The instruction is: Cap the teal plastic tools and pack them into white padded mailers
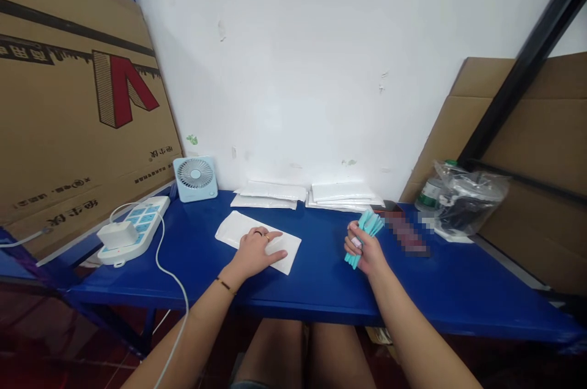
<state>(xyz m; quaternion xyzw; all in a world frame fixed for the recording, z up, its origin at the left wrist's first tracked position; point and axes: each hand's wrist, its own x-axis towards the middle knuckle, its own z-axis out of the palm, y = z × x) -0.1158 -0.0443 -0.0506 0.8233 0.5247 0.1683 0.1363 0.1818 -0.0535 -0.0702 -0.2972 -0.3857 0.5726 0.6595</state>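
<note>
A white padded envelope (233, 229) lies flat and slightly slanted on the blue table (316, 285). My left hand (257, 251) rests on top of it with the fingers spread, covering its middle. To the right, raised over the table, my right hand (362, 246) is closed around a bundle of turquoise strips (372, 222), whose ends stick out above and below the fist. Along the wall lie two piles of white envelopes, a left pile (268, 193) and a right pile (342, 193).
A light blue fan (195, 178) stands at the back left, near a power strip (144, 227) with a plugged-in adapter (118, 235) and a trailing white cable (177, 276). A large carton (68, 101) stands left. A bottle (430, 194) and a plastic-wrapped item (465, 202) are at right.
</note>
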